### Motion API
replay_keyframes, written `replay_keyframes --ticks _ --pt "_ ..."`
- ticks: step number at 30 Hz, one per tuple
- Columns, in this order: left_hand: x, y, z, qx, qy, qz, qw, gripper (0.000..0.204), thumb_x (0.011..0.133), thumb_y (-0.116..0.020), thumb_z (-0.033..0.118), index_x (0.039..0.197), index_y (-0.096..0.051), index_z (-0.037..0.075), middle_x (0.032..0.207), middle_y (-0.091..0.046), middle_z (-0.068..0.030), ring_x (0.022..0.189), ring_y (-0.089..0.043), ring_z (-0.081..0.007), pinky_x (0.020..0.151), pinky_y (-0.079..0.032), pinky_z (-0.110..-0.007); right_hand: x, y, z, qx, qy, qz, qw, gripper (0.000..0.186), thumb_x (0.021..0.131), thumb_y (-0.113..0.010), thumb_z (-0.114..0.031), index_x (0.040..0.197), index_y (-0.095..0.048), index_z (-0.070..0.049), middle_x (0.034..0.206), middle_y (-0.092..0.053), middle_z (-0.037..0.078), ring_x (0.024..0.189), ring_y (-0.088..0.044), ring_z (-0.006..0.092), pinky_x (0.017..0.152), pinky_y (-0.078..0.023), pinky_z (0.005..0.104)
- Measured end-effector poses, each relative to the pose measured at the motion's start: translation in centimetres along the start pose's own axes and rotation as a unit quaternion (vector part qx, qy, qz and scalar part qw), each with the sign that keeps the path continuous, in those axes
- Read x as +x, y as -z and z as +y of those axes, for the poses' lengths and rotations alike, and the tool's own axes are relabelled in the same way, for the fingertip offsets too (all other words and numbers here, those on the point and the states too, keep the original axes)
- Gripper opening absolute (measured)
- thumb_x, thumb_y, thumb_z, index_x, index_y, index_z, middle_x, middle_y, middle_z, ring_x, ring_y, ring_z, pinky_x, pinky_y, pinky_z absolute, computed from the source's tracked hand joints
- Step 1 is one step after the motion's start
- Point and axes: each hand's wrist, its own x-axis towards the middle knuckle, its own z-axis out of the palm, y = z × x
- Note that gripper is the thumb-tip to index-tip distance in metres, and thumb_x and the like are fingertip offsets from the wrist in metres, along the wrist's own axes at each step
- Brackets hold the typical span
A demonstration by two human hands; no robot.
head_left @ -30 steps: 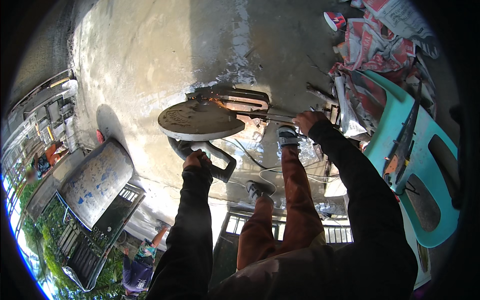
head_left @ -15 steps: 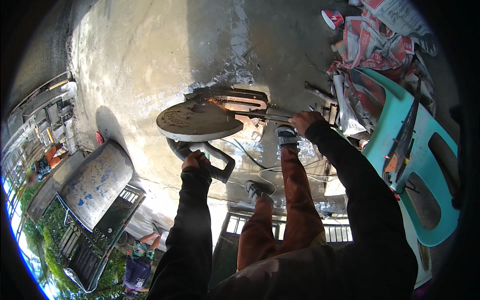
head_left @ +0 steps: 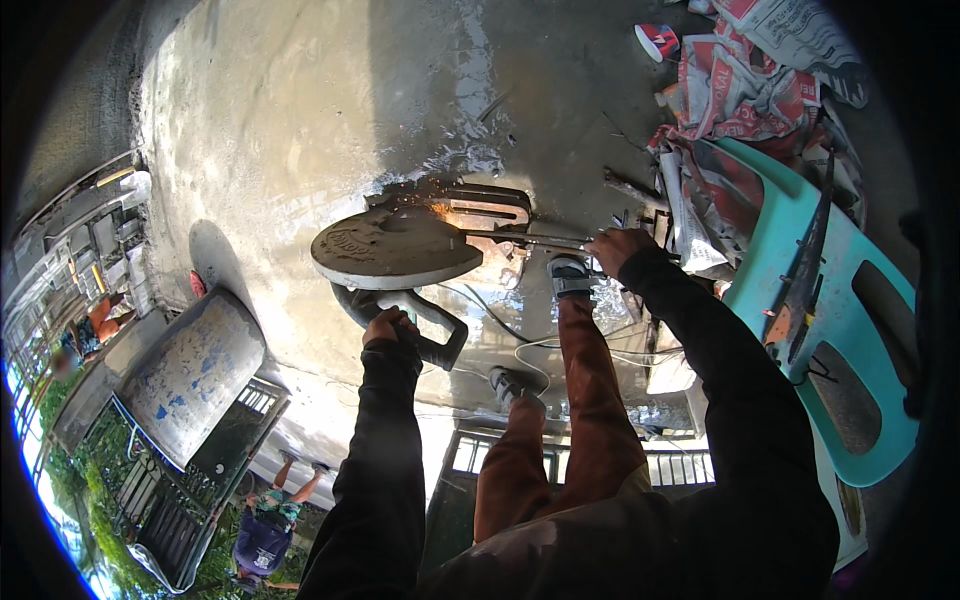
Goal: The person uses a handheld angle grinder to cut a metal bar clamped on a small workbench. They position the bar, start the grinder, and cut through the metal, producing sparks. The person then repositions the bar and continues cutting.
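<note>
A cut-off saw with a round, dusty guard (head_left: pixel 385 245) stands on the wet concrete, its metal base (head_left: pixel 500 262) lit beneath it. My left hand (head_left: pixel 388 326) is closed on the saw's black handle (head_left: pixel 440 345), below the guard. My right hand (head_left: pixel 618 250) grips a thin metal bar (head_left: pixel 540 240) that runs under the guard, where orange sparks (head_left: pixel 438 210) fly. The blade is hidden by the guard.
A teal plastic chair (head_left: pixel 745 300) with a long dark tool on it lies at the right, beside crumpled printed sacks (head_left: pixel 720 90). Cables (head_left: pixel 530 342) run near my feet. A weathered concrete block (head_left: pixel 200 370) and a railing are at the left; two other people appear there.
My hands, the saw and the bar keep nearly the same places, with sparks continuing. The person at lower left has moved along the railing side.
</note>
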Motion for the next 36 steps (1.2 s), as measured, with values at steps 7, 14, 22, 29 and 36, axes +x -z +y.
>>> replay_keyframes --ticks 7,14,22,29,36 --pt "0.5 0.3 0.0 0.011 -0.002 -0.018 1.0 0.008 0.081 -0.053 0.006 0.084 -0.049 0.0 0.065 -0.05 -0.0072 0.054 -0.049 -0.0171 0.049 -0.045 -0.029 1.9 0.0 -2.4 0.013 -0.004 0.001 1.0 0.027 0.088 -0.049 -0.031 0.086 -0.067 -0.011 0.082 -0.067 0.012 0.076 -0.066 0.0311 0.067 -0.052 0.0435" --pt "0.3 0.1 -0.1 0.006 -0.009 0.001 1.0 0.008 0.081 -0.053 0.007 0.084 -0.049 0.0 0.065 -0.05 -0.0073 0.054 -0.049 -0.0175 0.05 -0.044 -0.029 0.5 0.4 -0.9 -0.001 0.01 -0.037 0.999 0.028 0.089 -0.048 -0.031 0.091 -0.066 -0.01 0.089 -0.066 0.013 0.081 -0.065 0.0313 0.07 -0.052 0.0433" --pt "0.9 0.5 -0.2 0.001 -0.004 -0.014 1.0 0.008 0.081 -0.053 0.006 0.085 -0.049 0.0 0.069 -0.051 -0.0073 0.056 -0.049 -0.0164 0.05 -0.044 -0.029 0.3 0.2 -0.9 0.005 0.01 -0.024 1.0 0.029 0.089 -0.047 -0.031 0.092 -0.066 -0.01 0.09 -0.066 0.014 0.082 -0.065 0.0317 0.072 -0.052 0.043" --pt "1.0 0.5 -0.3 -0.002 -0.007 -0.015 1.0 0.008 0.081 -0.053 0.005 0.085 -0.049 0.0 0.068 -0.051 -0.0068 0.055 -0.049 -0.0161 0.049 -0.044 -0.028 2.1 -0.4 -2.5 0.006 -0.01 -0.027 1.0 0.028 0.088 -0.048 -0.031 0.091 -0.067 -0.01 0.087 -0.066 0.014 0.081 -0.065 0.0314 0.071 -0.052 0.0436" --pt "0.5 0.2 -0.4 0.001 -0.009 -0.012 1.0 0.007 0.081 -0.052 0.005 0.084 -0.049 0.0 0.068 -0.05 -0.0067 0.055 -0.049 -0.0162 0.049 -0.045 -0.028 0.5 0.4 -1.7 0.029 -0.031 -0.049 0.998 0.032 0.089 -0.047 -0.035 0.09 -0.067 -0.01 0.086 -0.067 0.014 0.082 -0.065 0.0321 0.073 -0.051 0.0447"
